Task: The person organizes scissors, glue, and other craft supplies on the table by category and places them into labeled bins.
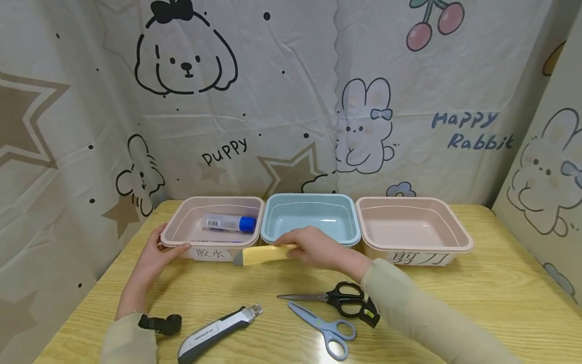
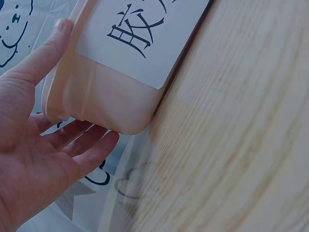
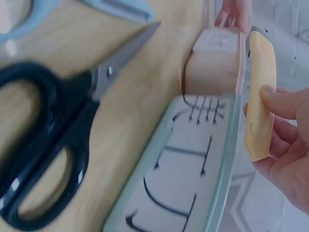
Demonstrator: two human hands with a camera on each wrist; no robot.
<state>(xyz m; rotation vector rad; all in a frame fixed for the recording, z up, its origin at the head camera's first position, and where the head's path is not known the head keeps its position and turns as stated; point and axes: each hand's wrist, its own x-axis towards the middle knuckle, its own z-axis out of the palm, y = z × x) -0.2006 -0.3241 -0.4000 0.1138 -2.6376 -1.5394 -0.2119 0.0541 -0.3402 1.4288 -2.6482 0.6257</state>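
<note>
My left hand [image 1: 150,265] holds the front left corner of the left pink bin [image 1: 182,251], thumb on the front rim and fingers around the side. In the left wrist view the fingertips curve under the bin's rim. My right hand [image 1: 313,247] pinches a yellow utility knife [image 1: 268,254] between thumb and fingers, its grey end pointing left. The knife is in front of the blue bin [image 1: 313,196], overlapping the pink bin's lower edge in the head view. Inside the left pink bin lies a clear glue tube [image 1: 223,222] with a blue cap.
Another pink bin [image 1: 461,242] stands at the right, labelled in front. Nearer on the wooden table [image 1: 245,336] lie black-handled scissors [image 1: 334,299], blue scissors [image 1: 325,328] and a grey-and-black utility knife [image 1: 218,331]. My right forearm passes beside the black scissors. A printed curtain hangs behind.
</note>
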